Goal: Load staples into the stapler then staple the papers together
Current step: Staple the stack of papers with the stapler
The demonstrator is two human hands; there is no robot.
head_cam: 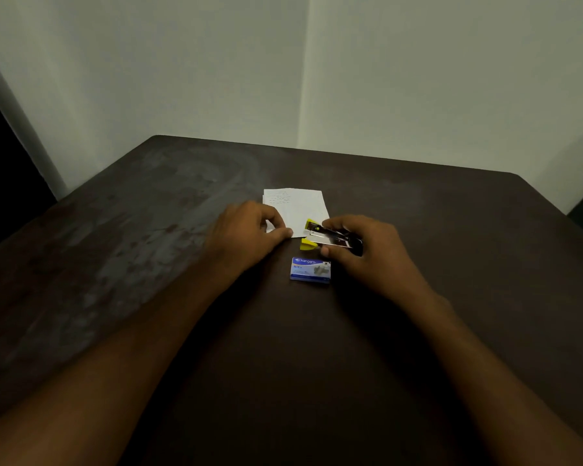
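Head view. Right hand (367, 250) wraps the stapler (330, 237) from the side, fingers curled over its black rear, thumb underneath near the front. The yellow nose points left toward the papers (295, 206), and the jaws stand parted, with the near right corner of the sheets lying at or between them; the exact overlap is too small to tell. The grip likely leaves the palm free to press down.

Left hand (249, 230) sits on the near left corner of the papers, fingers bent, thumb tip flat at the bottom edge. It looks like a pin, keeping the sheets squared so they don't slide when the stapler bites. Whether it pinches or only presses, cannot tell.

Staple box (310, 270), blue, lies flat on the table just in front of the stapler, close to the right thumb, apart from the papers. It appears closed. From that and the stapler's aim, loading is probably done and stapling is the step in hand.

Surface: a dark brown table (148, 264), worn, with pale scuffed patches across its left half. Otherwise bare.

Room: dim. Plain pale walls (182, 79) meet in a corner behind the table's far edge. A dark opening shows at far left.
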